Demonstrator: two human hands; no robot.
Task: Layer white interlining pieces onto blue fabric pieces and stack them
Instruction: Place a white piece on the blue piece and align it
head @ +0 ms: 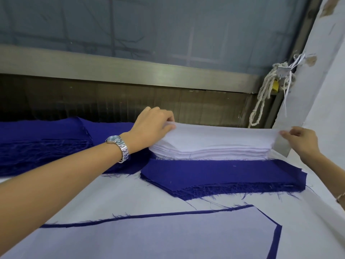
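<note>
We see the left hand (151,126) and the right hand (300,141), each pinching one end of the top white interlining piece (224,135) between thumb and fingers. The piece lies on the white stack (211,153) at the far side of the bench (93,199). The blue fabric stack (224,174) lies just in front, and a layered pair (168,238) lies nearest us.

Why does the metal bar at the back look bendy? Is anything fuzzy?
Head view: the wide-angle lens bows the metal bar; the watch glints brightly; light is soft, shadows faint; the window behind looks hazy, while the left hand, right hand and the top interlining piece they pinch look sharp.
</note>
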